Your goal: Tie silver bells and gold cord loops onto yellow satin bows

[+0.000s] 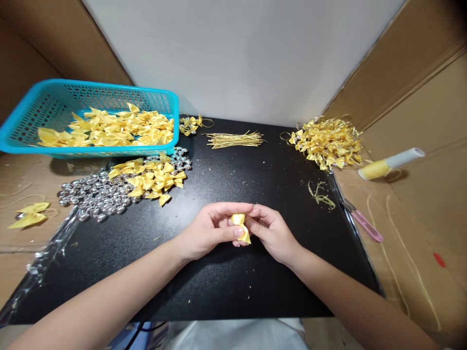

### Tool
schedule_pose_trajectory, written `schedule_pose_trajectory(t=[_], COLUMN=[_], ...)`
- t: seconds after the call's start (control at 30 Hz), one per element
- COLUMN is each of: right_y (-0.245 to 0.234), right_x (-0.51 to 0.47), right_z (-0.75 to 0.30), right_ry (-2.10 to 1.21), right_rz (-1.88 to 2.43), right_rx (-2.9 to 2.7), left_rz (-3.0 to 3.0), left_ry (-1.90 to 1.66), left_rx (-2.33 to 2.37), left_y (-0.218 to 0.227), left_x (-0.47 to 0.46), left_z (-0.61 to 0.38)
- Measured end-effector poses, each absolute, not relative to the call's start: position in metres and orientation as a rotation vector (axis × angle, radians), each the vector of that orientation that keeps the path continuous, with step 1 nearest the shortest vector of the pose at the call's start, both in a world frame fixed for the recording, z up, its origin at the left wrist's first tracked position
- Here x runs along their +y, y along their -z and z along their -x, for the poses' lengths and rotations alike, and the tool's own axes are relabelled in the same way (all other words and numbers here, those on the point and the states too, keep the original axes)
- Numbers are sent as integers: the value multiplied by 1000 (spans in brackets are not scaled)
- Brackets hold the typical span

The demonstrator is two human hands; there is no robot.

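Note:
Over the middle of the black table [204,282], my left hand [215,226] pinches a yellow satin bow [241,228] between thumb and fingers. My right hand [272,231] meets it from the right, its thumb and fingertips closed together at the bow's edge. Whatever those right fingertips grip is hidden. Left of my hands, more yellow bows [156,177] lie on a spread of shiny silver beads [100,194]. Beyond my hands is a bundle of gold cords [235,140].
A blue basket [177,112] of yellow bows stands at the back left. Finished-looking bows with gold loops [328,143] are heaped back right. Cord scraps [321,194], pink-handled scissors [363,221] and a white-and-yellow tube [392,163] lie right. A single looped bow [31,215] lies far left.

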State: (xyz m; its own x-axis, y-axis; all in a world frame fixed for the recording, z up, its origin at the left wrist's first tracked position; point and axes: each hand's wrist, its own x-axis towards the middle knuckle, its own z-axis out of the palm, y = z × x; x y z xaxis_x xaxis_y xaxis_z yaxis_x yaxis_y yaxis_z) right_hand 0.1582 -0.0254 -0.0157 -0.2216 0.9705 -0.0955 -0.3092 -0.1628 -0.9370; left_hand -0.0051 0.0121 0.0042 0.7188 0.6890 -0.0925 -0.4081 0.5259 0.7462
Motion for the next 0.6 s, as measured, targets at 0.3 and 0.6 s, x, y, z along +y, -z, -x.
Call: schedule_pose_trajectory(t=[0.3,0.6], right_y=[19,16], right_x=[-28,-26], right_z=[-156,-155], right_ry=[-1730,-1668], right_rz=[921,914], right_rx=[-878,-907], left_rz=[-754,-753], left_ry=[-661,-664], left_rx=[416,431], left_y=[-3,-1], left_x=[13,16], left_z=[5,5])
